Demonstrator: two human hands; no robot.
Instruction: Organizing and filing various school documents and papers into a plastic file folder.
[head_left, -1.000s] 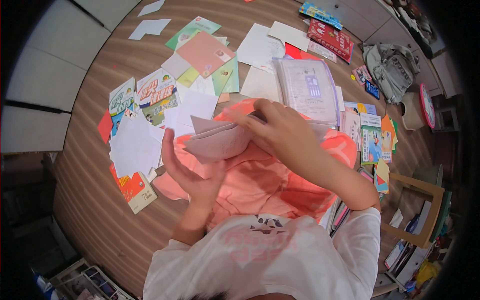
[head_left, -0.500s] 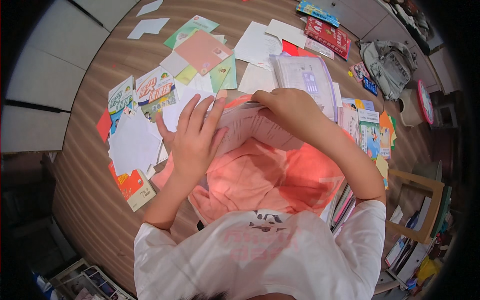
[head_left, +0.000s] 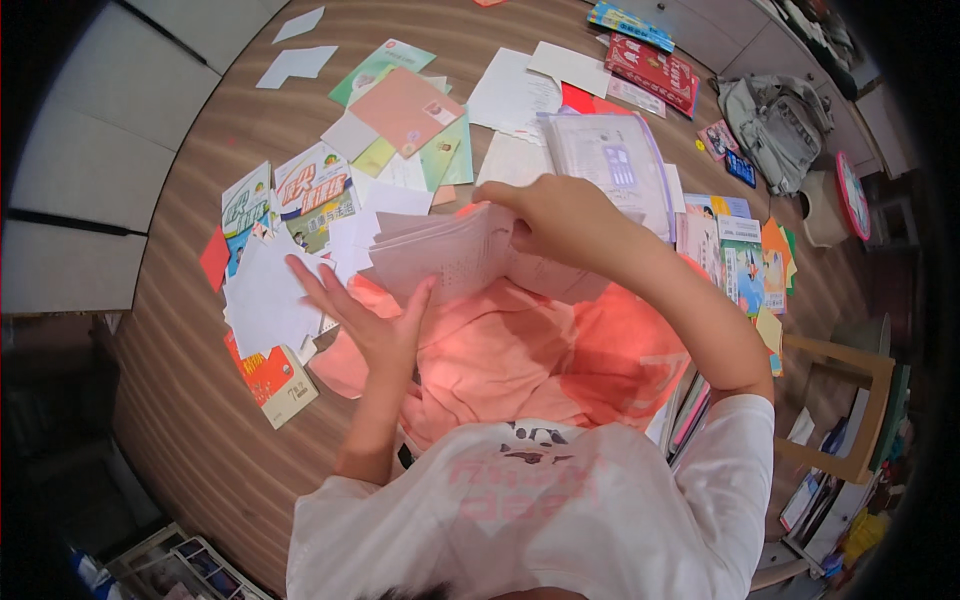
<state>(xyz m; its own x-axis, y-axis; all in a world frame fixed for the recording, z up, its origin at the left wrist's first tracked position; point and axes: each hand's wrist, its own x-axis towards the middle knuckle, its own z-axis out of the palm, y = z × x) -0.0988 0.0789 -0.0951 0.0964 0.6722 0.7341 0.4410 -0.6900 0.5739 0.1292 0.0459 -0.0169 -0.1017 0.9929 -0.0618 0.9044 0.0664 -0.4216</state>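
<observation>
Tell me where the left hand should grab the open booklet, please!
I'd pinch the open booklet by its left page edges, coming from the left with the left hand, thumb toward you. Those edges fan out on that side, and the right hand grips the top near the middle, so the left side looks freer.

Booklet print unreadable, shirt cut off

I count two hands, one open booklet, two matching workbooks left, two white scraps far left, one backpack far right.
</observation>
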